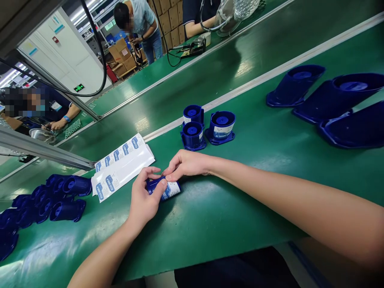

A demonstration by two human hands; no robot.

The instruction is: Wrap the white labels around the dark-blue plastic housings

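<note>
A blue plastic housing (154,185) lies on its side on the green bench, with a white and blue label (172,190) on its curved face. My left hand (145,193) is closed around its left end, thumb pressed on top near the label. The fingers of my right hand (185,165) are bent and pinched at the label's upper edge; what sits between the fingertips is hidden. Left of my hands, sheets of printed labels (123,163) lie partly overlapped. Beyond my right hand stand three upright blue housings (222,127), with labels visible on them.
Several unlabelled blue housings (68,210) lie clustered at the left. Larger-looking blue housings (312,100) stand at the right. A pale rail (258,82) runs along the bench's far side, and a metal post (45,146) rises at left. Co-workers (141,24) are across the line.
</note>
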